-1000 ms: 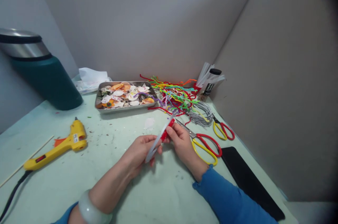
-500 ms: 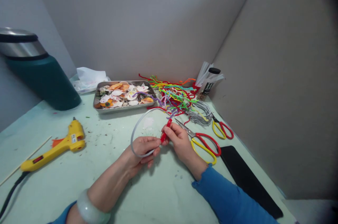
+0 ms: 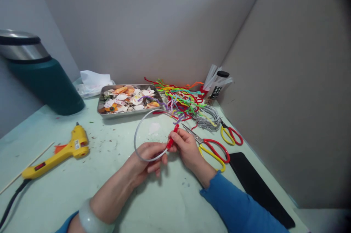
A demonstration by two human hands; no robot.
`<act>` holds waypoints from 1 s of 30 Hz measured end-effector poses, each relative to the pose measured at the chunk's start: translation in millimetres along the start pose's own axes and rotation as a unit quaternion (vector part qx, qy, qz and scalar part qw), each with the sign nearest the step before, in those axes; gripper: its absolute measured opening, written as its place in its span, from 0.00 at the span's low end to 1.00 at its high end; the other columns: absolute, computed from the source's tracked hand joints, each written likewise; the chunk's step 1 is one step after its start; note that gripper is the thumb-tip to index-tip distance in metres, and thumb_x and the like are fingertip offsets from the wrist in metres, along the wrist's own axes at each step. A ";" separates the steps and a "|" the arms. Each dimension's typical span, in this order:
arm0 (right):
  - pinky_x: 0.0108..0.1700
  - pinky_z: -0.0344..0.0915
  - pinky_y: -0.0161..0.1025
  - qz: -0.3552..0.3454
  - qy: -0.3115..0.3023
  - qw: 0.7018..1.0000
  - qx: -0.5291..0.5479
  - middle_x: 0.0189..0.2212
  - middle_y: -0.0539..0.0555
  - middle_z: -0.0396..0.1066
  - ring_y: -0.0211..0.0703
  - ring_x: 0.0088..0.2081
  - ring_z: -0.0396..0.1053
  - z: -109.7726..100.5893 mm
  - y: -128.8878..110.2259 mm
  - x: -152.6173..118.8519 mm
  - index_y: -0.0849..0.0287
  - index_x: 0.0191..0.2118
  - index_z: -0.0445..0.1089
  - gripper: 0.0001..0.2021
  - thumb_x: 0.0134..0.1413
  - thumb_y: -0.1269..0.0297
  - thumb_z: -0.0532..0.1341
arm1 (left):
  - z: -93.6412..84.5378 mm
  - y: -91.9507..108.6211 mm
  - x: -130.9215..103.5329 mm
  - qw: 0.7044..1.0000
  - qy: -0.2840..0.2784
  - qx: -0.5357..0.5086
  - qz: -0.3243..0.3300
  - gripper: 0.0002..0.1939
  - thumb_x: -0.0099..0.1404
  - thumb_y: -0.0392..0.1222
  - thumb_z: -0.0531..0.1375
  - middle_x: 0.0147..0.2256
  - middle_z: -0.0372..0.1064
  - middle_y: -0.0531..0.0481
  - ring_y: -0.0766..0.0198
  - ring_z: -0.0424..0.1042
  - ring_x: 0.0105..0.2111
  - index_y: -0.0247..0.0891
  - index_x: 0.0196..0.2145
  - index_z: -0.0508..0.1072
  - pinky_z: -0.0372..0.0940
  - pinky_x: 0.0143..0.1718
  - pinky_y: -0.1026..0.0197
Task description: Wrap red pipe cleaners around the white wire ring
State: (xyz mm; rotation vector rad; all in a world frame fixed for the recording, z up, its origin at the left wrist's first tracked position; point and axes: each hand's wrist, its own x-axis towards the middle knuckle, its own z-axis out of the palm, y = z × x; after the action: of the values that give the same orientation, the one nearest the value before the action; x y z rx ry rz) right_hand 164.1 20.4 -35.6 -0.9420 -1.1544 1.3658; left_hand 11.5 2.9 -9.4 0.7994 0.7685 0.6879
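A thin grey wire hoop [image 3: 135,136] stands up in front of me, with fuzzy red yarn or pipe cleaner [image 3: 170,142] wound around one stretch of it. My right hand [image 3: 187,147] pinches this red stretch between thumb and forefinger, and a short red end sticks out above them. My left hand [image 3: 150,156] has its thumb and forefinger closed at the hoop beside the lower red end, while its other fingers curl loosely below. The wire passes in front of the left fingers, so their exact contact is partly hidden.
Just right of my hand lie large scissors [image 3: 204,141], with smaller scissors [image 3: 230,134] and a black flat case [image 3: 259,187] beyond. Behind are a shell tray [image 3: 128,115], coloured yarn [image 3: 183,97] and coiled wire [image 3: 210,117]. Leftward sit a yellow glue gun [image 3: 59,156] and green bottle [image 3: 49,83].
The hoop has tipped slightly left and up. Its lower wire now shows in front of my left fingers, which covered it at the red end before. My right hand stays nearly in place.
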 end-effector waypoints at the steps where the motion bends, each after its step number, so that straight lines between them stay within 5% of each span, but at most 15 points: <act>1: 0.22 0.55 0.30 0.004 0.011 1.000 0.017 0.17 0.45 0.64 0.30 0.18 0.59 -0.3 0.5 1.1 0.61 0.27 0.66 0.12 0.51 0.56 0.61 | 0.9 -0.2 0.3 1.000 0.021 0.005 0.010 0.13 0.61 0.45 0.56 0.20 0.67 0.53 0.79 0.44 0.09 0.30 0.35 0.73 0.60 0.14 0.67; 7: 0.20 0.56 0.29 0.057 0.044 0.985 0.159 0.13 0.43 0.60 0.30 0.15 0.56 -3.2 0.4 8.3 0.61 0.27 0.67 0.12 0.48 0.57 0.64 | 5.3 1.6 0.4 0.985 0.117 0.063 0.113 0.19 0.53 0.39 0.64 0.36 0.72 0.47 0.79 0.55 0.14 0.34 0.44 0.70 0.64 0.20 0.66; 12: 0.19 0.59 0.29 0.097 0.003 0.974 0.206 0.15 0.44 0.64 0.28 0.14 0.56 -2.4 -1.5 7.9 0.62 0.26 0.68 0.11 0.47 0.59 0.66 | 7.1 4.3 0.5 0.970 0.171 0.104 0.135 0.15 0.51 0.42 0.65 0.23 0.68 0.53 0.74 0.60 0.17 0.32 0.37 0.75 0.61 0.20 0.68; 20: 0.15 0.58 0.28 0.165 -0.055 0.965 0.196 0.19 0.51 0.73 0.28 0.12 0.58 -3.6 -6.0 5.6 0.64 0.27 0.70 0.15 0.49 0.55 0.64 | 3.1 4.9 0.1 0.945 0.195 0.177 0.194 0.13 0.56 0.46 0.62 0.15 0.61 0.57 0.72 0.59 0.17 0.33 0.35 0.76 0.55 0.19 0.68; 25: 0.13 0.57 0.27 0.254 -0.180 0.934 0.175 0.22 0.55 0.74 0.30 0.12 0.63 -4.1 -2.7 0.5 0.68 0.31 0.71 0.24 0.57 0.48 0.54 | 4.8 8.2 -2.4 0.949 0.154 0.134 0.241 0.09 0.59 0.45 0.60 0.17 0.61 0.59 0.73 0.60 0.18 0.36 0.33 0.71 0.57 0.20 0.69; 30: 0.13 0.56 0.28 0.267 -0.346 0.890 0.133 0.22 0.60 0.75 0.33 0.12 0.64 -3.8 -6.3 -7.5 0.69 0.28 0.71 0.29 0.55 0.43 0.52 | 1.4 11.2 -3.8 0.961 0.117 0.037 0.249 0.08 0.63 0.45 0.55 0.33 0.71 0.53 0.74 0.63 0.16 0.38 0.33 0.65 0.60 0.20 0.67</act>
State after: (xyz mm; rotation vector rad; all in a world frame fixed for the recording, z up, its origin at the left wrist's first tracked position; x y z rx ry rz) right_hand 170.1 13.3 -30.8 -0.5911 -1.2060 2.3746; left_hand 7.9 5.3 1.7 1.0041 0.8153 1.2267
